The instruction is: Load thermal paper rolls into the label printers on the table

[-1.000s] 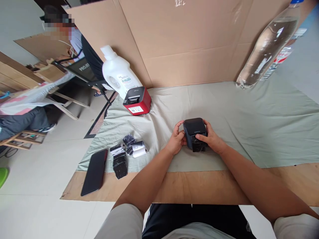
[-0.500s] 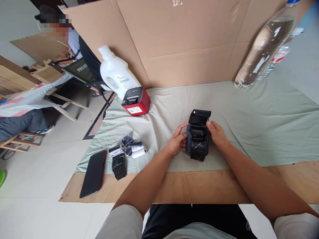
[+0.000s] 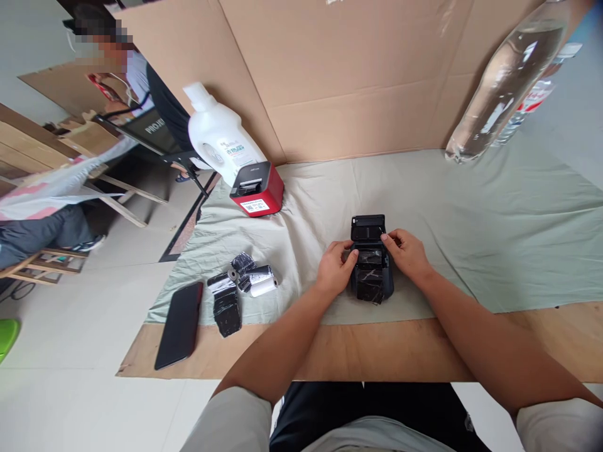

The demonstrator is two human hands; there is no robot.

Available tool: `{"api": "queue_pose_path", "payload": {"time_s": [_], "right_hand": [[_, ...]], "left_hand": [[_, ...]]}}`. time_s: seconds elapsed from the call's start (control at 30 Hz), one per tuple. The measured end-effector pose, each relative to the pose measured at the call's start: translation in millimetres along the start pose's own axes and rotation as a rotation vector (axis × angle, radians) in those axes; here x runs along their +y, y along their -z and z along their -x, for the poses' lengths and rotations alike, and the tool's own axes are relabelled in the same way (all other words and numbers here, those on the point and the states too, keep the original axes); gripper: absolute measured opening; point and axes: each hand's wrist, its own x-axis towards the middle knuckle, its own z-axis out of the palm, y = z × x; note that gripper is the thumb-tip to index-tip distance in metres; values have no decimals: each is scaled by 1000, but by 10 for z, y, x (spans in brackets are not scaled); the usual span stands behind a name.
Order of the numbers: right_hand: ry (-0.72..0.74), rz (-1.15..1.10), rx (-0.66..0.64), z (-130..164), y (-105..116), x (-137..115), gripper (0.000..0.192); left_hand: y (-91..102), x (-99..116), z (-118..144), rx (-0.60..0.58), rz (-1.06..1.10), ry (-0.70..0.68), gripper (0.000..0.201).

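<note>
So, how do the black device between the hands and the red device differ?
The black device has its lid open; the red device looks closed. The black device is dark all over, while the red device has red sides and a white label. The left hand and right hand touch the black device, not the red device. Both are boxy.

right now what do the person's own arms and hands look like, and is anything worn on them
The left hand and right hand are bare, with no gloves, rings or watch visible. The left forearm and right forearm are uncovered. The left sleeve and right sleeve are short, pale grey and plain.
</note>
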Motion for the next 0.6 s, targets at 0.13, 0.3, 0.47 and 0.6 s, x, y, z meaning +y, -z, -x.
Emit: {"api": "queue_pose_path", "payload": {"time_s": [0.13,0.3,0.47,0.6], "right_hand": [[170,59,95,89,17,-77,36],[309,239,-27,180,-14,-117,27],[290,382,-147,163,4,-139,24],[248,387,-261,108,45,-154,32]], "left_hand": [[4,5,5,9,-14,-15,25],[-30,12,9,1,-28,-140,20],[-52,1,5,-45,-55,-196,21],[-70,-5,7,-45,-62,-200,22]]}}
